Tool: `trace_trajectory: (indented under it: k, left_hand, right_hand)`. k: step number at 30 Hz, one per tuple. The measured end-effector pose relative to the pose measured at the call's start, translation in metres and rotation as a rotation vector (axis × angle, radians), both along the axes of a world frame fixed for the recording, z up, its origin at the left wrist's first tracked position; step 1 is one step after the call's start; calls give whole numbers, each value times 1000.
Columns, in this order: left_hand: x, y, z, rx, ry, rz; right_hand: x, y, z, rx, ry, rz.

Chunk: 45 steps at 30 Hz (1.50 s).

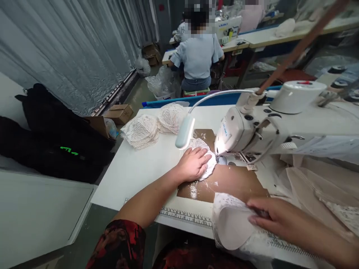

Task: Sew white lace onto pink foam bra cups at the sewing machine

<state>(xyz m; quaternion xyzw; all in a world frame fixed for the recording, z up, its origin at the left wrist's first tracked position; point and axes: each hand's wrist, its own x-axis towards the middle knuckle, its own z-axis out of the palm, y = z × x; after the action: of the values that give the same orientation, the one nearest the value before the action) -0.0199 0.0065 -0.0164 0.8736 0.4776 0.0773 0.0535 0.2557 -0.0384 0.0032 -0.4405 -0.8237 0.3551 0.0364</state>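
Observation:
My left hand [194,164] lies flat, fingers stretched, over a white lace bra cup [209,170] beside the needle area of a white sewing machine [234,129]. Part of that cup is hidden beneath the palm. Near the table's front edge, my right hand [266,215] pinches the rim of another bra cup [234,226], whose smooth inner side faces up and whose lace border shows. Brown board [232,183] covers the tabletop around the needle plate. A small lamp [185,132] on a bendable neck lights the cup under my left hand.
Two stacks of lace cups, one at the left [141,130] and one farther back [171,117], stand on the white table [117,186]. Beige fabric [316,179] is heaped at the right. A printed ruler [185,218] runs along the front edge. A person [198,56] sits ahead, back turned.

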Motion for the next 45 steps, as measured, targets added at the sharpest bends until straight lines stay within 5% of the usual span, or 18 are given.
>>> trace_trajectory:
  k: [3, 6, 9, 12, 17, 22, 26, 31, 37, 42, 45]
  left_hand:
    - [0, -4, 16, -42, 46, 99]
    - [-13, -12, 35, -178, 65, 232]
    - [-42, -28, 44, -307, 13, 365]
    - [-80, -51, 43, -319, -17, 402]
    - [-145, -73, 63, -70, -76, 518]
    - [-190, -34, 108, 621, -188, 573]
    - [-201, 9, 96, 416, -74, 656]
    - [-196, 19, 53, 295, -54, 620]
    - [-168, -12, 54, 333, -186, 504]
    - [-119, -54, 47, -72, -322, 486]
    - [-74, -73, 39, -275, -390, 336]
  right_hand:
    - [-3, -6, -8, -13, 23, 53]
    - [-24, -5, -3, 93, 116, -105]
    - [-58, -4, 10, -44, 210, -156]
    - [-101, -3, 24, -153, 334, -21]
    - [-174, 31, 28, 361, 522, 111]
    - [-231, 105, 27, 770, 667, 75]
    - [-247, 144, 12, 722, 563, 51]
    - [-204, 123, -11, 628, 417, 148]
    - [-105, 41, 4, 515, 205, 203]
    - [-3, -1, 11, 552, 108, -167]
    - [58, -11, 7, 699, 15, -529]
